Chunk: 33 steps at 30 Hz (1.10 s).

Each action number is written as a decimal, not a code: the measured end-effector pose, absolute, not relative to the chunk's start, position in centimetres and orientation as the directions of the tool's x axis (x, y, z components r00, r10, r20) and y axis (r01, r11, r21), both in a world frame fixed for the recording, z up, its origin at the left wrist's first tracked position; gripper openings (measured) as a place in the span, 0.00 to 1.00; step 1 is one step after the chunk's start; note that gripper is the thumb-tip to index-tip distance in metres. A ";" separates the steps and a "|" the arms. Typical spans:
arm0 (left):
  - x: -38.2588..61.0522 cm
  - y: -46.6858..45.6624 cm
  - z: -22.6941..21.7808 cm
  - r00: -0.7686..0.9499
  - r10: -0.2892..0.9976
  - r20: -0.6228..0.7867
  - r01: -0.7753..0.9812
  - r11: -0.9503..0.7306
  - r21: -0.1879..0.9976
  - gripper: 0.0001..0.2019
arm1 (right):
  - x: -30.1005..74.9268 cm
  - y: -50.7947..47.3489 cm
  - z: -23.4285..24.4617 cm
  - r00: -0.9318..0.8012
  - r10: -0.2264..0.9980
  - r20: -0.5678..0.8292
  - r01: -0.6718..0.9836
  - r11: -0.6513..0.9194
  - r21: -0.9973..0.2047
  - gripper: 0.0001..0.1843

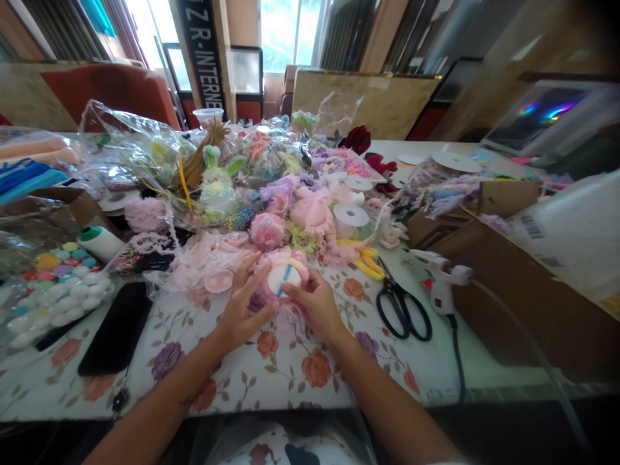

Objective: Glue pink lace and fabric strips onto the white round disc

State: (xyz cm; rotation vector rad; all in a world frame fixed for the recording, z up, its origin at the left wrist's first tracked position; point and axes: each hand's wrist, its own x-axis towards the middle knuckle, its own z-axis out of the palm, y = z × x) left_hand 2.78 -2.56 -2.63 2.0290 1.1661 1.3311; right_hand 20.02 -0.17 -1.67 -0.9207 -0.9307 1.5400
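Between my two hands, just above the flowered tablecloth (232,381), is a round pink fluffy craft piece (277,279) with a flat white disc face and a blue strip across it. My left hand (246,300) grips its left side, fingers curled around the edge. My right hand (312,300) holds the right side, its thumb on the white face near the blue strip. Ruffled pale trim hangs below the piece. Just beyond it lies a pink pompom-like ball (268,230), with a plastic bag of pink pieces (217,268) to the left.
Black-handled scissors (403,307) and a white glue gun (442,284) with its cord lie to the right, beside a cardboard box (523,284). A black phone (116,329) and a bag of pompoms (61,290) are at the left. White ribbon spools (351,218) and heaped trimmings fill the back.
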 end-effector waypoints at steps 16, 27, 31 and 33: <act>2.3 -2.2 -2.4 0.001 0.787 0.616 0.428 -0.558 0.711 0.04 | 20.4 -0.2 -1.5 -0.178 0.981 -0.074 -0.235 -0.115 -0.965 0.31; 2.1 -2.1 -1.7 0.022 0.980 0.197 0.272 -0.195 0.942 0.38 | 21.6 0.6 -1.1 -0.195 0.970 0.148 0.115 0.173 -0.978 0.25; 2.2 -2.1 -1.7 0.063 0.992 0.105 0.281 -0.118 0.952 0.37 | 21.3 0.4 -0.9 -0.249 0.959 0.137 0.162 0.181 -0.970 0.24; 2.3 -2.1 -1.7 0.072 0.997 0.037 0.228 -0.053 0.972 0.30 | 21.2 0.4 -0.9 -0.269 0.953 0.139 0.194 0.195 -0.961 0.23</act>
